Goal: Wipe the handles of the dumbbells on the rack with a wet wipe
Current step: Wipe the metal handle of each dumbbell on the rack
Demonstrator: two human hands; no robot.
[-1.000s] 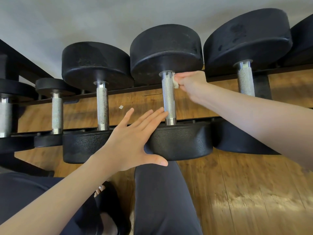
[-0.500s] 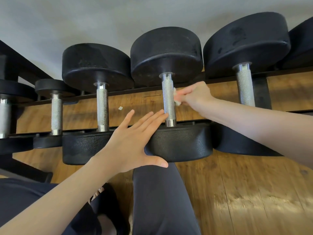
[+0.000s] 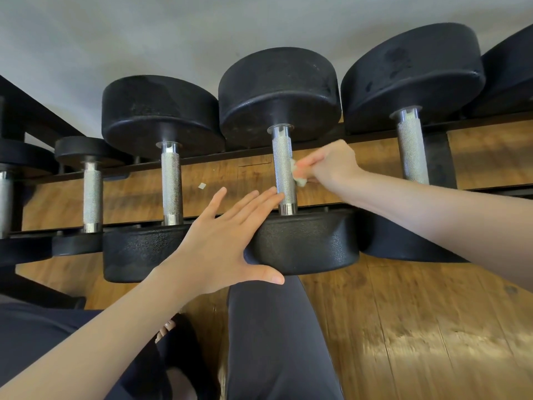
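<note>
Black rubber sits under the left hand (image 3: 222, 243). Its fingers are straight and flat, and it presses the near head (image 3: 302, 243) of the middle dumbbell to keep it from rolling. It grips nothing. Keeping that push firm looks like a good idea while the other hand rubs.

Just past those fingertips stands the shiny, bumpy handle (image 3: 284, 171). The right hand (image 3: 331, 166) pinches a small wet wipe (image 3: 298, 176) between thumb and fingers and holds it against the right side of the handle, about halfway along. To clean well, I think the wipe should go all the way round the bar and slide from one end to the other, since the bumps can hold dirt.

Beside the grip there is open room on both sides. The next handle on the right (image 3: 411, 151) is well apart, and so is the next handle on the left (image 3: 171, 183). Under the grip lies the wooden shelf of the rack (image 3: 236, 180), so knuckles may bump it. Just beyond the grip, the far head (image 3: 279, 93) blocks the way.
</note>
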